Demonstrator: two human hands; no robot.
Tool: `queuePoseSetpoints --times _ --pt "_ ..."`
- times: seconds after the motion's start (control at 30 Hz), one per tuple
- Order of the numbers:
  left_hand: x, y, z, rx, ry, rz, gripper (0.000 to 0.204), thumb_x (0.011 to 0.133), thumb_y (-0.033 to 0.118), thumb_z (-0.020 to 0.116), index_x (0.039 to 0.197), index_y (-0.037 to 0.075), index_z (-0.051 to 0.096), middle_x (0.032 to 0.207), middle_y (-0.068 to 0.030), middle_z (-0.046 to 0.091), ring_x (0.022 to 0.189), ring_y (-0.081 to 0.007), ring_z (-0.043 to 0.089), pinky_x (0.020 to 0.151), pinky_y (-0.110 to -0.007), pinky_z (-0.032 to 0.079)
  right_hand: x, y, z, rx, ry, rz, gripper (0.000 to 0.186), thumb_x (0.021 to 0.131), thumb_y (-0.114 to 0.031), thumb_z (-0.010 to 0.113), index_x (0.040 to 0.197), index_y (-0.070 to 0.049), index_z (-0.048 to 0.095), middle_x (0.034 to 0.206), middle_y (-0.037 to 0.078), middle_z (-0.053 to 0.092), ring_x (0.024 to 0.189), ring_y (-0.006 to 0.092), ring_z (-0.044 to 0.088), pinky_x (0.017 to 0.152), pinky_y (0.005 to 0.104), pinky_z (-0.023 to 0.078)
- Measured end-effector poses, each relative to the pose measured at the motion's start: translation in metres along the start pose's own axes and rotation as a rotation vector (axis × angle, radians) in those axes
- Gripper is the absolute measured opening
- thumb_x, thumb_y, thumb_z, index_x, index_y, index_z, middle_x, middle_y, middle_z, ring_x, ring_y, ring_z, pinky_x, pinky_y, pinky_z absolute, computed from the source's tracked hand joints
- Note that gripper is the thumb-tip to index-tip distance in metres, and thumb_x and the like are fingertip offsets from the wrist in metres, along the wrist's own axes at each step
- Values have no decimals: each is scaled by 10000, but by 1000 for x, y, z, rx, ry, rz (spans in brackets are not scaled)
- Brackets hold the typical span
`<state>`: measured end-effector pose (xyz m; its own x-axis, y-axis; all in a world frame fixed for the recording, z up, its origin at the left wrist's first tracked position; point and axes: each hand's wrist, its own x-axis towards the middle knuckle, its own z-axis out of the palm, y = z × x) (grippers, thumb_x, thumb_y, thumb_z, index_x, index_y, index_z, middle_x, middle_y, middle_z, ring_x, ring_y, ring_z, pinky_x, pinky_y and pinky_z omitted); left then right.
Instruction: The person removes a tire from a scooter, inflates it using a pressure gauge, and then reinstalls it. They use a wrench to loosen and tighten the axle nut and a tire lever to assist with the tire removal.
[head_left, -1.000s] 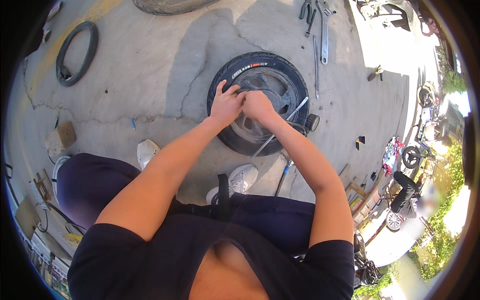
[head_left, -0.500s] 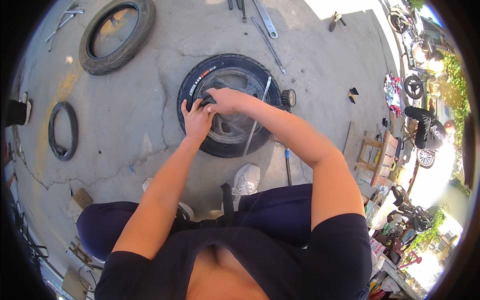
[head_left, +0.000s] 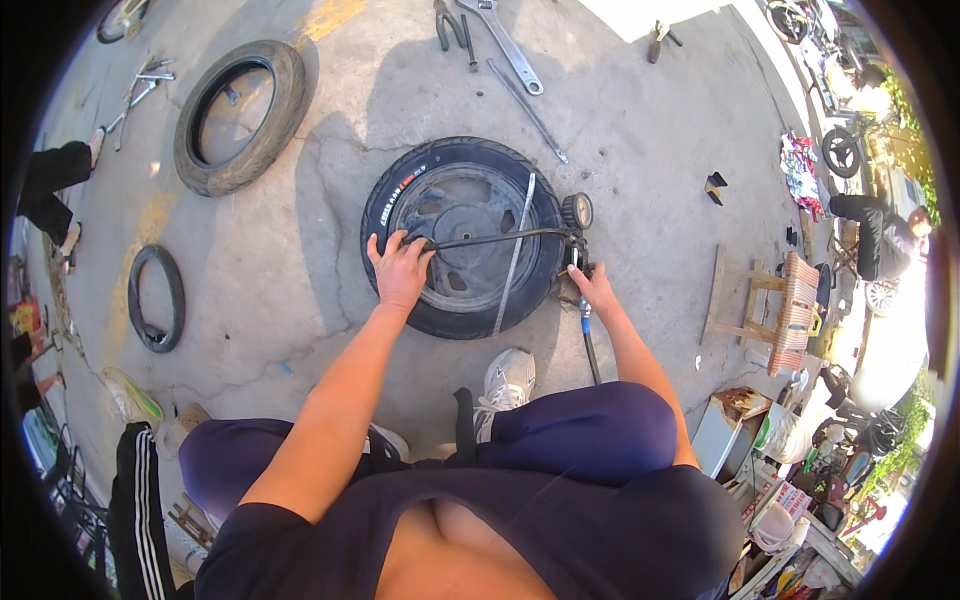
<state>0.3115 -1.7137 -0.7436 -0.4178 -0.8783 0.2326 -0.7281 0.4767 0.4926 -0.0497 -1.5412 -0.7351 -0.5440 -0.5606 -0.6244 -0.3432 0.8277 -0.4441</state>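
Note:
A black tyre on a spoked grey wheel lies on the concrete before me. A steel lever lies across it. A thin black hose runs from the wheel's left side to an inflator with a round gauge. My left hand pinches that hose's end near the rim, the valve hidden by fingers. My right hand is closed on the inflator body, just right of the tyre, where a supply hose runs down.
Pliers, an adjustable wrench and a bar lie beyond. A worn tyre and smaller tube are left. A stool and clutter stand right. People are at the left and right.
My right hand has moved off the wheel's middle to the inflator on the right, exposing the hose. People have come into view at the left as the view shifted.

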Motion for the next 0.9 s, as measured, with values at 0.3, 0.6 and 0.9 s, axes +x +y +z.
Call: queuePoseSetpoints --times 0.3,0.6,0.9 --pt "1 2 1 9 -19 3 207 843 269 697 972 107 689 782 -28 704 1114 -208 567 1129 -528 196 -31 -26 3 141 237 -40 709 799 -471 756 1167 99 551 1057 235 659 990 286 644 900 373 483" --pt "-1 -1 3 -2 10 25 206 832 235 711 969 82 688 814 -38 711 1101 -214 576 1135 -519 220 -45 -46 0 184 284 -143 666 824 -446 745 1182 84 558 1050 227 672 984 291 657 890 369 489" --pt "0 -1 5 -14 35 24 206 838 252 700 955 84 695 777 -74 705 1087 -225 586 1138 -513 220 -43 -45 4 153 273 -131 711 826 -459 741 1216 101 543 1077 244 662 1003 307 652 899 370 488"
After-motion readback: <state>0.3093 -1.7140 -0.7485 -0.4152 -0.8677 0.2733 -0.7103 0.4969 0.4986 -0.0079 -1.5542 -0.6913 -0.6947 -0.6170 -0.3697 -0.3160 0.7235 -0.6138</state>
